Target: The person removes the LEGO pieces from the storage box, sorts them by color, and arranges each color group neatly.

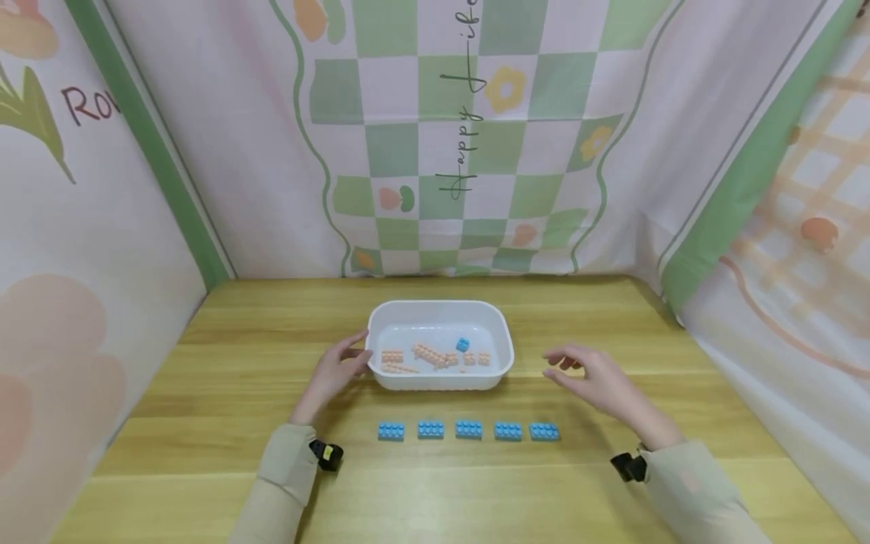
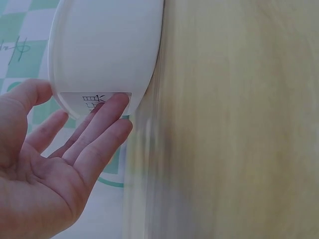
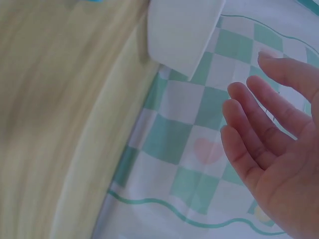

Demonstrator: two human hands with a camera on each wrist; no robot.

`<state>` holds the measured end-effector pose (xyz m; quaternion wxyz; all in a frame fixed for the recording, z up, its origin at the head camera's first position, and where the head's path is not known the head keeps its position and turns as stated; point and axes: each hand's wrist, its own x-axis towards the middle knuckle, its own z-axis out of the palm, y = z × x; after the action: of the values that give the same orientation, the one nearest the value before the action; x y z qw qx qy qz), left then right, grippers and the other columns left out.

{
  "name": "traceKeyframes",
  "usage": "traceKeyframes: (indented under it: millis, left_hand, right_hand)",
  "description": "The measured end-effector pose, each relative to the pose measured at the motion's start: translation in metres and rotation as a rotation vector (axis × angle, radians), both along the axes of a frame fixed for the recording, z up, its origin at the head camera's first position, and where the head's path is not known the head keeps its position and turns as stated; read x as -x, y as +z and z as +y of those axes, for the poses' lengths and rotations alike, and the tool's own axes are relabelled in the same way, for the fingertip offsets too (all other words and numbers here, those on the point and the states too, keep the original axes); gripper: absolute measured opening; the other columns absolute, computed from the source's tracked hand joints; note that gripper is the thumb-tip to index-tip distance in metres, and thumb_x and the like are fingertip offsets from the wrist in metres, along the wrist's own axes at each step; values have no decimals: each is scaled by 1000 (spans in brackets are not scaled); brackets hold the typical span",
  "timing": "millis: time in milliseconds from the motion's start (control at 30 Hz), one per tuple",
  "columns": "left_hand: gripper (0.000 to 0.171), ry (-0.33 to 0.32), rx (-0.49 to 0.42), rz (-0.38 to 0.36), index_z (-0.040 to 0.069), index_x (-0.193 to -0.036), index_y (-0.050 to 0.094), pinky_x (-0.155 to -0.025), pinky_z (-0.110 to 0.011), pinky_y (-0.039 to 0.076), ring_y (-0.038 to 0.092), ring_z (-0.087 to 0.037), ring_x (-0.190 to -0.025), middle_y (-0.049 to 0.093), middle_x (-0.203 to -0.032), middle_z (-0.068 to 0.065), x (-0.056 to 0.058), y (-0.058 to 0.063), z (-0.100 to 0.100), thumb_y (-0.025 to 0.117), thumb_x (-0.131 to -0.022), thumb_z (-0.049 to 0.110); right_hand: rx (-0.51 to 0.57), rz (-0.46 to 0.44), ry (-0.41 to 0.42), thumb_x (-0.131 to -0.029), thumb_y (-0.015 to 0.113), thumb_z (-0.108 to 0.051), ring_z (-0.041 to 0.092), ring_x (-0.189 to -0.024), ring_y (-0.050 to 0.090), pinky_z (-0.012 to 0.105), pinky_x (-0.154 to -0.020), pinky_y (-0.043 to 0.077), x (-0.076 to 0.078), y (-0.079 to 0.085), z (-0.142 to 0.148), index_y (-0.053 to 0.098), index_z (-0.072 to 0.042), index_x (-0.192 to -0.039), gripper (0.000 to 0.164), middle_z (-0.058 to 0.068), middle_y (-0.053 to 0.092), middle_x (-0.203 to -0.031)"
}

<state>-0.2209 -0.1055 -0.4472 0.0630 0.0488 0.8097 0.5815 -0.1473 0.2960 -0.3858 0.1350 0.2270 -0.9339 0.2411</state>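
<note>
A white plastic basin (image 1: 442, 383) stands on the table, holding several peach toy bricks (image 1: 430, 355) and one small blue brick (image 1: 463, 344). My left hand (image 1: 337, 368) is at the basin's left end, its extended fingers against the outer wall and the thumb by the rim. In the left wrist view those fingers overlap a label (image 2: 94, 99) on that wall. Off the basin's right side, my right hand (image 1: 591, 375) hovers with loosely bent fingers and nothing in them. Several blue bricks (image 1: 469, 430) lie in a row in front of the basin.
The wooden table (image 1: 272, 317) reaches back to a curtain (image 1: 448, 151) with a green check pattern. More printed cloth hangs at the left and right sides. Each wrist carries a small black camera (image 1: 328, 456) on a strap.
</note>
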Motion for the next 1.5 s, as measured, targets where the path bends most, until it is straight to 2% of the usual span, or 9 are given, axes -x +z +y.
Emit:
traceKeyframes:
  millis: [367, 667, 867, 900, 967, 1133, 1267, 1433, 1500]
  left_hand:
    - [48, 25, 11, 2, 14, -139, 46, -76, -33, 57, 68, -30, -87, 63, -116, -23, 1, -3, -3, 59, -92, 19]
    - [48, 10, -9, 15, 11, -138, 47, -78, -36, 57, 68, -31, -87, 61, -117, -26, 2, -4, -2, 59, -93, 19]
    - [48, 10, -10, 13, 13, -138, 47, -76, -34, 57, 68, -30, -84, 63, -116, -24, 1, -2, -2, 60, -92, 18]
    - [48, 7, -9, 9, 11, -138, 46, -77, -36, 57, 68, -31, -85, 62, -116, -25, -2, 4, -1, 59, -92, 17]
    - [48, 9, -15, 9, 11, -138, 46, -77, -36, 57, 68, -32, -85, 62, -116, -25, -2, 4, -1, 60, -92, 17]
    - [47, 23, -25, 1, 12, -138, 47, -76, -35, 57, 68, -30, -87, 63, -115, -24, 3, -2, -1, 60, -92, 17]
    - [48, 25, -25, 3, 12, -138, 47, -77, -35, 57, 68, -29, -88, 63, -115, -23, 3, -3, 0, 60, -92, 17]
    - [48, 30, -24, -7, 14, -138, 47, -76, -33, 58, 68, -26, -86, 64, -115, -20, 4, -5, -1, 60, -91, 17]
    - [48, 34, -23, -11, 16, -138, 47, -76, -33, 58, 68, -25, -85, 64, -114, -19, 4, -5, -2, 60, -91, 17]
  right_hand:
    - [-2, -56, 29, -85, 69, -14, 24, -86, 63, 43, -78, 56, 31, 15, -30, 67, -4, -103, 21, 12, 68, -100]
    - [-17, -131, 83, -87, 66, -15, 27, -91, 62, 45, -82, 54, 57, 19, -58, 66, -2, -107, 24, 14, 67, -104]
    - [-51, -146, 118, -87, 66, -14, 23, -88, 61, 42, -78, 54, 76, 18, -75, 67, -4, -105, 21, 12, 67, -102]
    - [-61, -145, 125, -87, 66, -14, 23, -88, 61, 41, -78, 54, 79, 18, -78, 67, -3, -105, 21, 11, 67, -101]
    - [-79, -147, 137, -87, 66, -13, 23, -87, 61, 40, -77, 54, 85, 15, -82, 67, -2, -105, 21, 13, 67, -101]
    - [-141, -169, 139, -86, 67, -11, 25, -86, 60, 37, -75, 54, 99, 6, -92, 67, 1, -104, 21, 14, 66, -100]
    - [-181, -205, 127, -86, 67, -11, 24, -86, 61, 34, -74, 54, 108, -3, -98, 67, 2, -103, 22, 13, 66, -98]
    - [-135, -251, 142, -85, 68, -11, 24, -84, 60, 36, -74, 55, 118, -15, -100, 68, 4, -100, 21, 14, 65, -93]
    - [-109, -226, 178, -84, 68, -14, 22, -80, 60, 33, -71, 54, 126, -25, -97, 68, 4, -96, 21, 12, 65, -88]
